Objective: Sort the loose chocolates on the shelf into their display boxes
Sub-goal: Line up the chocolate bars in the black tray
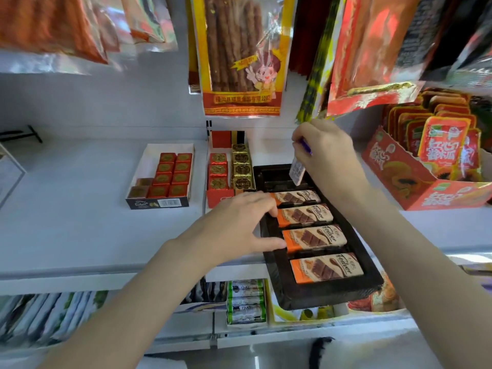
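Note:
A black display tray (330, 294) sits on the white shelf (80, 209) and overhangs its front edge. Several orange-and-cream chocolate bars (315, 237) lie in it in a row. My left hand (239, 227) rests on the tray's left side, fingers touching the left ends of the upper bars. My right hand (323, 153) pinches one purple-edged chocolate bar (298, 170) on end over the tray's empty far slots. To the left stands a white box (143, 166) with red square chocolates (173, 174), and a narrow box of red and gold squares (230, 169).
A red carton of snack packets (426, 182) stands at the right of the shelf. Snack bags (239, 57) hang just above the hands. Below the shelf are more packaged goods (246, 302).

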Demonstrator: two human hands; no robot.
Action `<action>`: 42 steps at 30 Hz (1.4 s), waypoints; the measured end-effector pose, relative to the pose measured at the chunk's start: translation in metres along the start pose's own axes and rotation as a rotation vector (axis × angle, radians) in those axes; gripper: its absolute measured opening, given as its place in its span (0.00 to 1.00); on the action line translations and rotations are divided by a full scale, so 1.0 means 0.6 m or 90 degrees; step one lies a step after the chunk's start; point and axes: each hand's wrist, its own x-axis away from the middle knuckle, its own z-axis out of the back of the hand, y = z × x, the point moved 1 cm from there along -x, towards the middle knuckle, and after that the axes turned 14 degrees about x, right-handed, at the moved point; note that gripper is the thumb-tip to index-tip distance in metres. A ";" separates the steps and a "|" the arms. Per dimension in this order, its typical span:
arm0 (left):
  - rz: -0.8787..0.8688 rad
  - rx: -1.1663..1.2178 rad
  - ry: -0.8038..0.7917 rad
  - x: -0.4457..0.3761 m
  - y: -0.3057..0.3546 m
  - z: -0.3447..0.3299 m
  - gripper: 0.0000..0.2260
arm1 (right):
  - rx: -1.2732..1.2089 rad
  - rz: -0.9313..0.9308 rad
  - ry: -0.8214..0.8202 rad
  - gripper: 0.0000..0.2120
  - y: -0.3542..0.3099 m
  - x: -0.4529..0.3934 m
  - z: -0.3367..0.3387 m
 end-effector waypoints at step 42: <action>0.002 0.037 0.012 0.004 0.001 -0.001 0.18 | -0.044 -0.179 -0.379 0.11 0.133 0.092 0.040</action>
